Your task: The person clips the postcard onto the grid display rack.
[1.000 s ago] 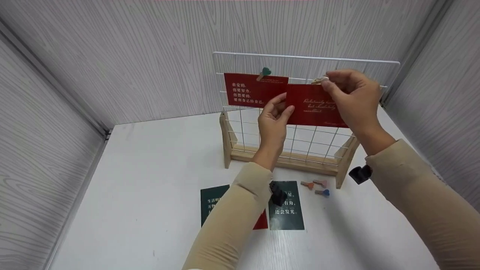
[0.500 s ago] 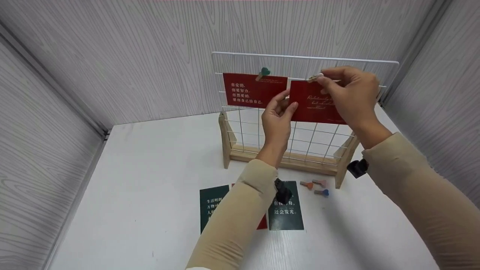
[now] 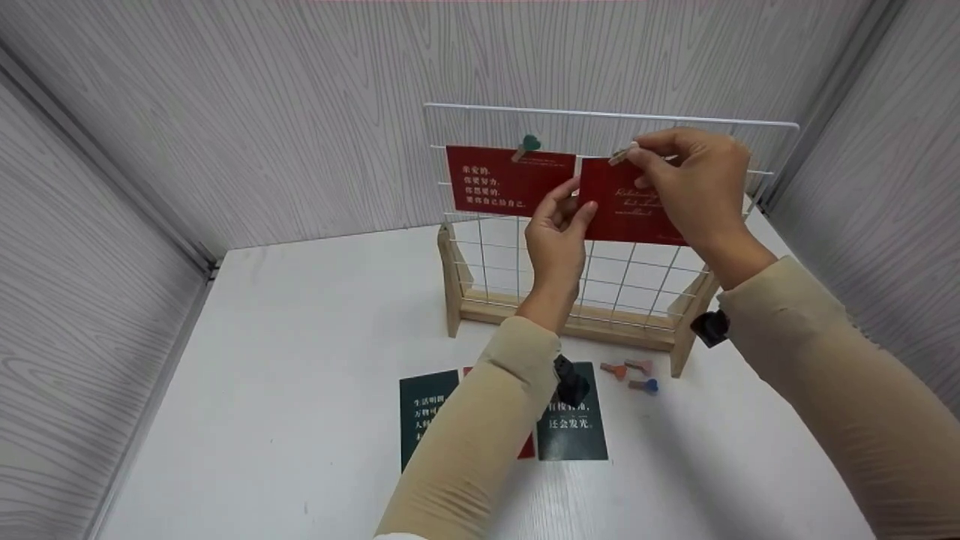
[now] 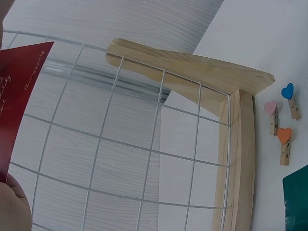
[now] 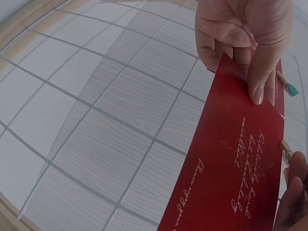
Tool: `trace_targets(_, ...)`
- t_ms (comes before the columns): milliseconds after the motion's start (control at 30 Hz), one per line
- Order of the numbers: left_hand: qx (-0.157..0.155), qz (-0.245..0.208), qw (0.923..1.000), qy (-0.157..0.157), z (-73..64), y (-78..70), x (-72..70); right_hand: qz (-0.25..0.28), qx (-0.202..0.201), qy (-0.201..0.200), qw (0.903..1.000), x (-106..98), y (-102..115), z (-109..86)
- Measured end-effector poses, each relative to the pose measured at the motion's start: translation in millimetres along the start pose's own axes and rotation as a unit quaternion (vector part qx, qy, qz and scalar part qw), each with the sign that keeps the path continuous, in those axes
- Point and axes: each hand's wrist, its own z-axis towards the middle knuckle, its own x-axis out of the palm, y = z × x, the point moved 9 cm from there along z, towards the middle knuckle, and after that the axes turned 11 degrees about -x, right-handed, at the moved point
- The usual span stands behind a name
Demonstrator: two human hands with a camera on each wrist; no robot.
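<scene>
A red card with pale script [image 3: 626, 196] is up against the white wire grid [image 3: 594, 279]. My left hand [image 3: 555, 238] pinches its left edge, thumb in front, as the right wrist view also shows. At the card's top edge my right hand [image 3: 694, 176] pinches a small wooden clothespin [image 3: 621, 155] with a whitish end. In the right wrist view the clothespin [image 5: 286, 149] sits at the card's edge; whether it bites the grid wire I cannot tell. Left of it, another red card [image 3: 499, 180] hangs from the grid under a clothespin with a green heart [image 3: 529, 144].
The grid stands in a wooden base [image 3: 600, 328] on the white table. In front lie an orange-heart clothespin [image 3: 615, 370], a pink one [image 3: 640, 365] and a blue one [image 3: 645, 385]. Dark green cards [image 3: 574, 442] and a red card [image 3: 526, 448] lie nearer, partly behind my left sleeve.
The held red card has shifted slightly up and to the right. My left hand moved with it, while my right hand and the clothespin slid left along its top edge.
</scene>
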Motion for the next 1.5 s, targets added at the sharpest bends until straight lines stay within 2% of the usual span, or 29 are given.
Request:
trace_targets(300,0.003,0.008,0.9999,-0.005,0.6,-3.6,0.1,-0.040,0.009,0.027,0.9988,4.6,4.3,2.4)
trace_targets(633,0.024,0.031,0.9992,-0.001,1.2,-8.9,1.0,-0.064,-0.019,0.034,0.9972,6.9,7.0,1.3)
trace_targets(900,0.041,0.048,0.9975,-0.032,-6.0,-8.5,-4.8,-0.062,-0.036,0.026,0.9971,10.4,4.6,-5.3)
trace_targets(1133,0.064,0.063,0.9949,-0.046,-11.1,-10.3,-7.9,-0.070,-0.079,0.019,0.9942,13.6,5.7,-14.7)
trace_targets(1333,0.068,0.065,0.9946,-0.043,-12.7,-8.4,-9.3,-0.021,-0.120,-0.022,0.9923,9.0,5.6,-22.3)
trace_targets(1500,0.071,0.086,0.9931,-0.037,-15.7,-6.3,-11.5,0.006,-0.165,-0.050,0.9849,6.8,6.7,-32.6)
